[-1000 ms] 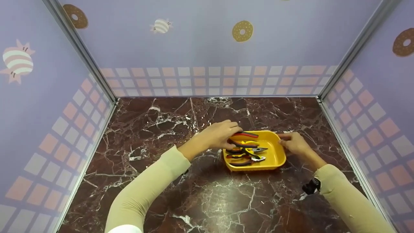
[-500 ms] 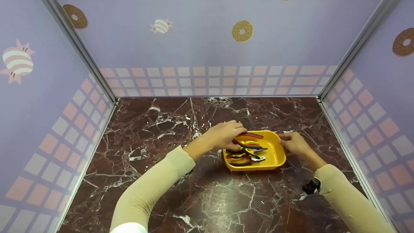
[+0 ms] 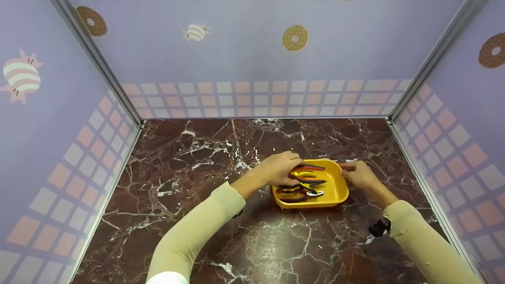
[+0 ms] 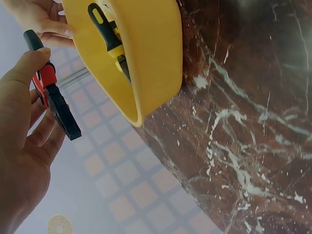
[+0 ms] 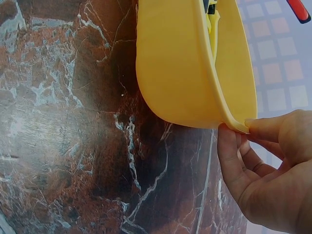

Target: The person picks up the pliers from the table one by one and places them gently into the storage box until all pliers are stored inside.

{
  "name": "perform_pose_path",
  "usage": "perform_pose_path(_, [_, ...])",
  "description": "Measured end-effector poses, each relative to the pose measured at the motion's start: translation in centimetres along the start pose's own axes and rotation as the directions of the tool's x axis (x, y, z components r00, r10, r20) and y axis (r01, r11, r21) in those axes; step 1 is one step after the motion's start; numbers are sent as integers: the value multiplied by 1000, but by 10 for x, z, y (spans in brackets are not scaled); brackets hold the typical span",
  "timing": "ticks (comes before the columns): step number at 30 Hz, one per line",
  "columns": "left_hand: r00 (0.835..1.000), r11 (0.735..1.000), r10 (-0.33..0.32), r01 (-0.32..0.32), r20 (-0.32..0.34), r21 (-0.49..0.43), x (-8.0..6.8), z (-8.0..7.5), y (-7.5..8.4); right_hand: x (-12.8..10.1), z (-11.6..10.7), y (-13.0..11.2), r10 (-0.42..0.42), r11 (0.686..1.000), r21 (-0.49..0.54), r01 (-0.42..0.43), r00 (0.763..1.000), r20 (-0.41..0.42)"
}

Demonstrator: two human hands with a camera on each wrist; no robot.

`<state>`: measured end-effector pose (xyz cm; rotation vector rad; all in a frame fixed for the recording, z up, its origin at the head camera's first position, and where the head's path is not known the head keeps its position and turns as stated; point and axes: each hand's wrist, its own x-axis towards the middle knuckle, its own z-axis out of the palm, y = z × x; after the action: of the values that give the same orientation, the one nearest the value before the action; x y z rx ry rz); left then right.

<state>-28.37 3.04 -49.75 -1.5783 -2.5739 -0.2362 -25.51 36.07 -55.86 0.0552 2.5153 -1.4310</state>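
Note:
Over the left part of a yellow plastic box (image 3: 338,185), my left hand (image 3: 278,169) grips a pair of pliers (image 3: 313,181) with red-and-black handles, which spread toward the right. In the left wrist view, the thumb lies on one black part of these pliers (image 4: 47,80), with fingers behind them. Their head is hidden by the hand in the head view. Other pliers (image 3: 294,196) with yellow, black and red handles lie in the box below. My right hand (image 3: 361,175) pinches the box's right rim between thumb and fingers, seen closely in the right wrist view (image 5: 273,165).
The box stands on a dark red marbled tabletop (image 3: 252,240) with white veins. Patterned lilac walls (image 3: 252,59) enclose the back and both sides. Metal strips (image 3: 418,193) run along the side edges.
My left hand has moved slightly right and toward me with the red-and-black pliers, now further over the box. The right hand and the box have stayed in place.

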Motion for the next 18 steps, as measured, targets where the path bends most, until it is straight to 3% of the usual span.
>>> perform_pose_path(6, [1000,1000,-19,19,-5,7,3,8,3,0,0,0,-12,1000,-21,12,1000,-2])
perform_pose_path(18, [997,995,-72,72,-3,-65,5,28,3,0,1,1,-10,999,-40,9,1000,-15])
